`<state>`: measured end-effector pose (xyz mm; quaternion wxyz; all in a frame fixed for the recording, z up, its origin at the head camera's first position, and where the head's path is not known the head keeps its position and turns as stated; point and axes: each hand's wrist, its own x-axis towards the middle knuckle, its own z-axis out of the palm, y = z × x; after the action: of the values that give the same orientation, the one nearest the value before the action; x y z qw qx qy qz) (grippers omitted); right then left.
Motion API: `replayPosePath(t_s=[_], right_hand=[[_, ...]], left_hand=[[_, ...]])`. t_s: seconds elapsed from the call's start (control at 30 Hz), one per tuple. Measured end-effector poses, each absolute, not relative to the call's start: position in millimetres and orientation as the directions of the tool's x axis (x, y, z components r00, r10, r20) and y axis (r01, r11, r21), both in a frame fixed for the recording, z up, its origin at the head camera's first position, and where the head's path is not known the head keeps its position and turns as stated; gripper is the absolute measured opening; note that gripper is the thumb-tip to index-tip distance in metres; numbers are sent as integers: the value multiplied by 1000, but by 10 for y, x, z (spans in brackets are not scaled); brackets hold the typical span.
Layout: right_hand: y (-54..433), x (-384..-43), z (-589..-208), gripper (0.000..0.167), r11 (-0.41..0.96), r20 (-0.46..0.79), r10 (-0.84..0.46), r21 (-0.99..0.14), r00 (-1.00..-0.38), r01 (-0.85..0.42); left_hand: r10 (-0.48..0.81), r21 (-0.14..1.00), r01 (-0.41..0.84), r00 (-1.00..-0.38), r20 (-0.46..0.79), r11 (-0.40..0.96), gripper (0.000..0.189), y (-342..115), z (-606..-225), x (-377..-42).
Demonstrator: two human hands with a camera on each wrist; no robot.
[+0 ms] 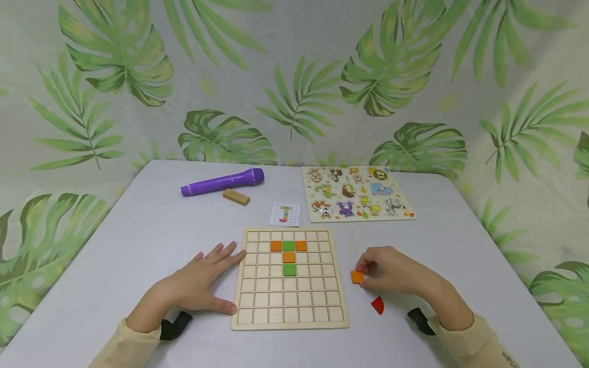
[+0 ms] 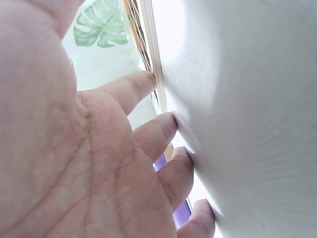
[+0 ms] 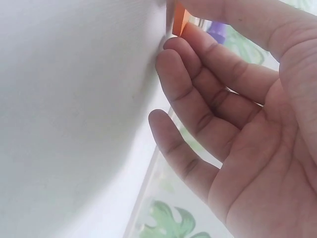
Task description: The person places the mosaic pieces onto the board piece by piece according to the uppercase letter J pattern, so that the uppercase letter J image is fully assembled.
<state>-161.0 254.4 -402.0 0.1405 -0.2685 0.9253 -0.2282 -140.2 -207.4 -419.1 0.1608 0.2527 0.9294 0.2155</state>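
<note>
Left hand: spread, laid against pale wooden gridded board. Right hand: curled, orange square tile pinched.

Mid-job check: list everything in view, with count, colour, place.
grid board: one, pale wood, table centre
orange squares: four, orange, three on board, one pinched
green squares: two, green, on board
quarter-circle piece: one, red, right of board
pattern card: one, white, behind board
animal puzzle: one, cream, multicoloured, back right
microphone: one, purple, back left
block: one, brown, beside microphone
table: one, white, beneath all
backdrop: one, white-green, behind table
wrist devices: two, black, under wrists
sleeves: two, cream, on forearms
left grip: one, bare, touching board's left edge
right grip: one, bare, pinching orange square
</note>
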Motion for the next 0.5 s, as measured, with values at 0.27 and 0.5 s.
replayPosePath(t_s=[0.27, 0.5], right_hand=[[2445, -1658, -3981, 19, 741, -141, -586, -493, -798, -456], [2334, -1700, -3953, 17, 716, -116, -618, -493, -778, -495]], left_hand=[[539, 482, 399, -819, -196, 780, 118, -2074, -4190, -1406], [545, 486, 406, -817, -186, 774, 118, -2081, -4180, -1397]])
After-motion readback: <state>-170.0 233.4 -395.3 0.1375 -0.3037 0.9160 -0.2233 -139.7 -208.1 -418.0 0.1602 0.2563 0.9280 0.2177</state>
